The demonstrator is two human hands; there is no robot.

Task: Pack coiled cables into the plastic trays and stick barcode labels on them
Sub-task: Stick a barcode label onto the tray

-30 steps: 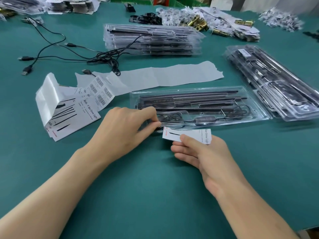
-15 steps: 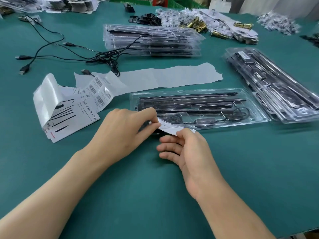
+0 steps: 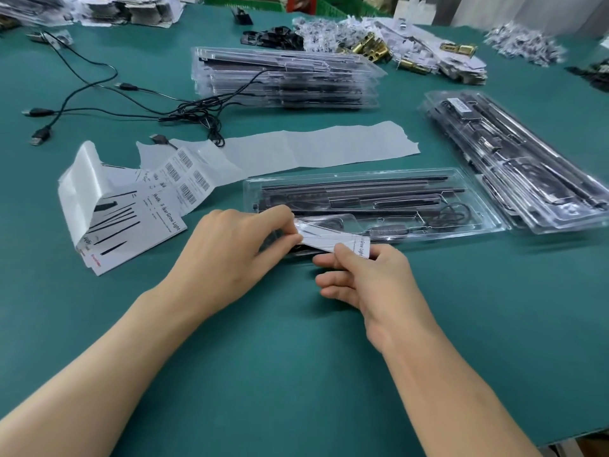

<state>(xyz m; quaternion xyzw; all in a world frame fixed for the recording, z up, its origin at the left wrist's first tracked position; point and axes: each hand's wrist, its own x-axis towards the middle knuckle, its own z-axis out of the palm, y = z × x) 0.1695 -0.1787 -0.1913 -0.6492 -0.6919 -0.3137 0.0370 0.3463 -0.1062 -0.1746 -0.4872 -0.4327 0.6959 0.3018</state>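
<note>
Far left of green bench (image 3: pixel 296 357): loose black USB cables (image 3: pixel 99 103), plugs fanned out, leads tangled toward centre. Nearer, folded label sheets (image 3: pixel 131 225) showing barcodes and "Grow Light" print, glossy backing curled up on the left side. White backing strip (image 3: pixel 313 146) runs right from there, flat, just behind the clear tray (image 3: pixel 487 222). Left grip (image 3: pixel 230 255): thumb and forefinger pinching left end of 1 label (image 3: pixel 329 240). Label lies tilted over tray's near-left corner; can't tell if it's stuck down. Right grip (image 3: pixel 372 275): thumb on top of label's right end, fingers curled under, pinching it. Tray holds dark bars lengthwise, coiled cable (image 3: pixel 458 214) at its right end. Behind: 1 stack of filled trays (image 3: pixel 283 80), a cable draped over it. Far right: angled stack (image 3: pixel 514 166), just beside the tray's right end
</note>
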